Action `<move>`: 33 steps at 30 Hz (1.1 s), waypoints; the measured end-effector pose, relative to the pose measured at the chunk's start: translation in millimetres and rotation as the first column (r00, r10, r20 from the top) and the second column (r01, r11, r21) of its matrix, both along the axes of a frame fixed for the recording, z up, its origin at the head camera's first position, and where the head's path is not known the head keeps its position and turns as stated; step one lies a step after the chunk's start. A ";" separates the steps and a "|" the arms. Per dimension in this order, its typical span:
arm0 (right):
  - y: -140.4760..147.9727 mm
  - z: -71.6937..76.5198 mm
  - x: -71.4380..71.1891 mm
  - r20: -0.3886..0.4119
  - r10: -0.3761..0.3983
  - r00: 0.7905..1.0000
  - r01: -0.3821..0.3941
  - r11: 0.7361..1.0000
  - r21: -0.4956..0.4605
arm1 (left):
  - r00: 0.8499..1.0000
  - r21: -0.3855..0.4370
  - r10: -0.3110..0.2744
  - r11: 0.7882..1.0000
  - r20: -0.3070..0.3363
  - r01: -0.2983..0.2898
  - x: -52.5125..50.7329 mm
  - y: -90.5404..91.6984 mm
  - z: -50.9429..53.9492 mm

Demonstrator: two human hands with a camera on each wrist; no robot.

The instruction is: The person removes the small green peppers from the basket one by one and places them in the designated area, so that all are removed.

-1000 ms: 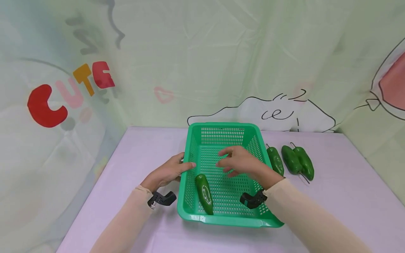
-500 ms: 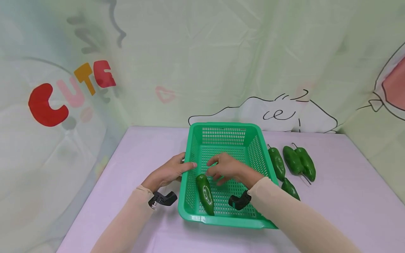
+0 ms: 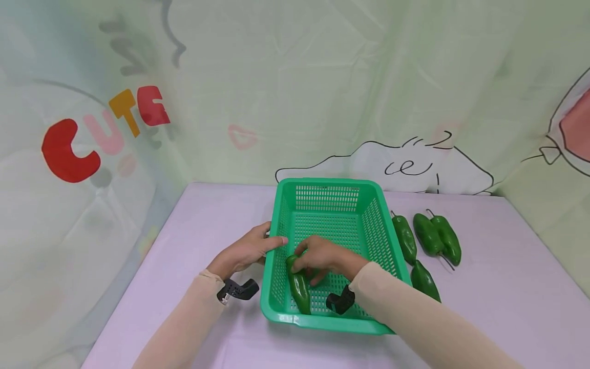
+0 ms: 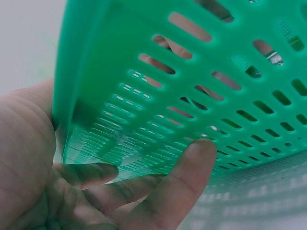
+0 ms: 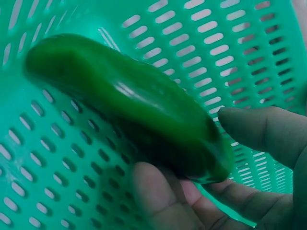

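Note:
A green plastic basket (image 3: pixel 295 320) with slotted walls sits in the middle of the table. My left hand (image 3: pixel 246 249) grips its left side, the thumb over the rim; in the left wrist view the fingers (image 4: pixel 184 179) lie against the outer wall. One glossy green pepper (image 3: pixel 300 294) lies inside, along the left wall. My right hand (image 3: pixel 321 257) is down in the basket at the pepper's far end. In the right wrist view, thumb and fingers close round that end of the pepper (image 5: pixel 124 100), the thumb on one side and the fingertips on the other.
Right of the basket, several green peppers lie on the pale table (image 3: pixel 479 307): one beside the wall (image 3: pixel 404 240), one nearer the front (image 3: pixel 424 282), and a touching pair (image 3: pixel 435 238) farther right. A printed cloth backdrop (image 3: pixel 322 92) hangs behind the table.
My right hand has moved left and down through the basket, from above its middle to the pepper. My left hand has stayed on the rim.

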State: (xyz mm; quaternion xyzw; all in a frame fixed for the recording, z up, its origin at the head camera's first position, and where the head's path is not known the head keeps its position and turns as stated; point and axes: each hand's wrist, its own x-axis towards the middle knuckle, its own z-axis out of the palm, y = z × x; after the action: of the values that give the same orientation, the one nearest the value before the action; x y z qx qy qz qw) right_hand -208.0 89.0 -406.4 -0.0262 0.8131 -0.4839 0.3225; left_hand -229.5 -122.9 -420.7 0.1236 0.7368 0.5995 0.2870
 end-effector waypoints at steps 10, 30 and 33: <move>-3.1 -1.8 1.5 0.010 0.016 1.000 -0.016 1.000 0.010 | 1.000 -0.004 0.003 1.000 -0.007 -0.003 -0.5 1.0 0.1; 1.2 5.7 -0.5 -0.009 0.002 1.000 -0.003 0.997 -0.073 | 1.000 0.020 -0.010 1.000 -0.005 0.010 0.5 0.3 1.4; 3.3 9.8 -1.9 -0.018 -0.006 1.000 0.004 0.995 -0.095 | 1.000 0.022 -0.014 1.000 -0.006 0.014 0.0 -0.2 0.7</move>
State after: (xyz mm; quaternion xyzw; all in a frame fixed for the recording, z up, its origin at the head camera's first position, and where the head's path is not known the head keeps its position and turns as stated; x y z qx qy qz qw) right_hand -209.8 92.3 -396.6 -0.0438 0.7922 -0.5225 0.3122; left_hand -229.5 -123.1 -420.0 0.1335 0.7300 0.6054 0.2877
